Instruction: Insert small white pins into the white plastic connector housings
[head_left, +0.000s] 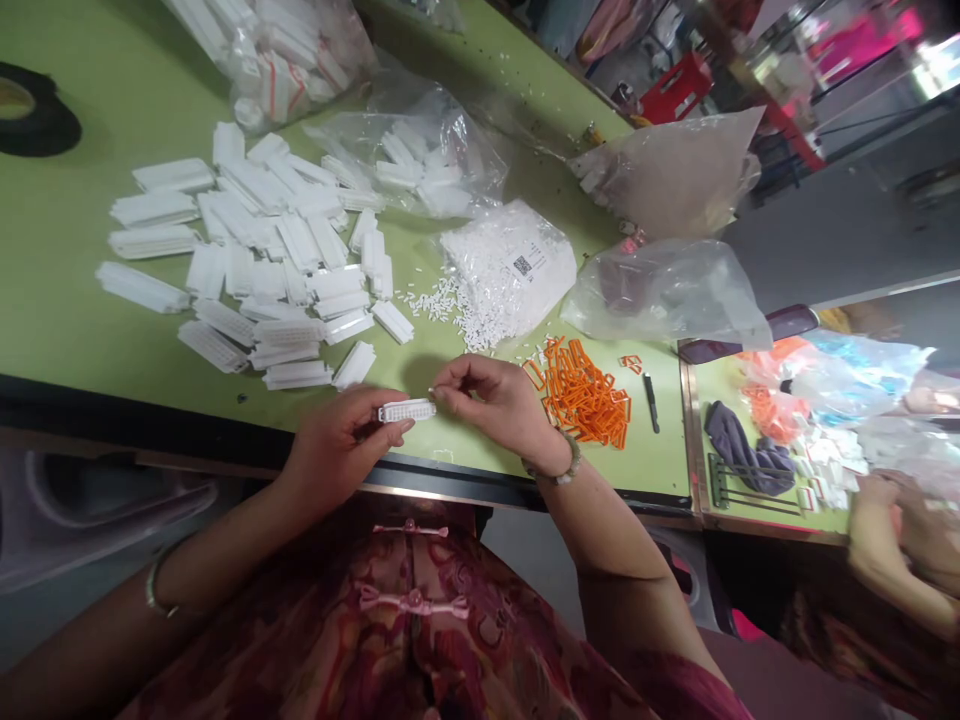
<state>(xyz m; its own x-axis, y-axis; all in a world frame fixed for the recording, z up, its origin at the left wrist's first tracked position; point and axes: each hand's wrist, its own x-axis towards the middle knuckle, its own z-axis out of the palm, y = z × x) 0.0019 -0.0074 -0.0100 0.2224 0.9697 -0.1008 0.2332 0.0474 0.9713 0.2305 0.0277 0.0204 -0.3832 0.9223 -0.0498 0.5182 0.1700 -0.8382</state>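
Observation:
My left hand [337, 447] grips a white plastic multi-pin connector housing [406, 410] by one end, just above the table's front edge. My right hand [495, 400] pinches a tiny white pin [432, 391] between its fingertips, close to the housing's right end. Many more housings lie in a loose heap [277, 270] left of centre. A clear bag of small white pins [510, 275] sits beyond my right hand, with spilled pins [435, 300] beside it. Orange plastic frames [577, 390] lie in a pile to the right.
The green table [90, 320] has a dark front edge. Plastic bags of white parts [277, 60] lie at the back, with a black pen [651, 402] near the orange frames. A co-worker's hand [877, 530] works at a neighbouring table on the right.

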